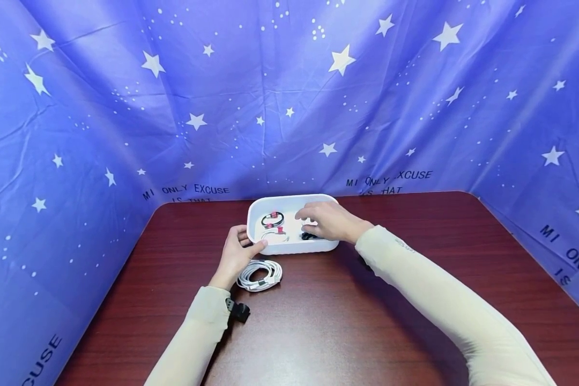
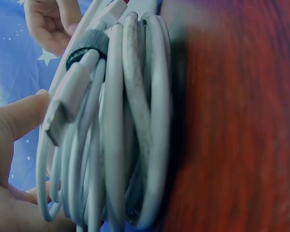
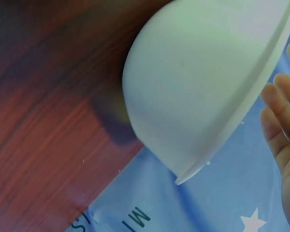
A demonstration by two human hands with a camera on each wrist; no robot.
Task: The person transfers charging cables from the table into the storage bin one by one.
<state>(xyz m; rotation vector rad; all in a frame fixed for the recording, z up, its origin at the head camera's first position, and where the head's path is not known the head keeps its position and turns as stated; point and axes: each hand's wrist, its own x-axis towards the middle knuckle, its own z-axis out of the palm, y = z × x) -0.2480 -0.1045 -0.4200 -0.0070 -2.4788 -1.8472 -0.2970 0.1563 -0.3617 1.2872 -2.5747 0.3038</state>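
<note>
A white plastic storage bin (image 1: 299, 248) stands at the back of the table. My left hand (image 1: 234, 252) grips its left end, thumb at the front rim and fingers along the side. Over the bin's right half is my right hand (image 1: 335, 221), fingers loosely bent; they look relaxed in the right wrist view. Beneath it lies a dark item (image 1: 309, 236), partly hidden. A small black cable coil (image 1: 264, 223) with red ends and a white cable (image 1: 272, 236) with a red end lie in the left half. Near my left wrist sits a coiled white USB cable (image 2: 116, 130) with a dark tie.
The reddish-brown wooden table (image 1: 318, 321) ends just behind the bin. A blue curtain (image 1: 270, 107) with white stars hangs around the back and sides. A black strap device (image 1: 238, 310) is on my left wrist.
</note>
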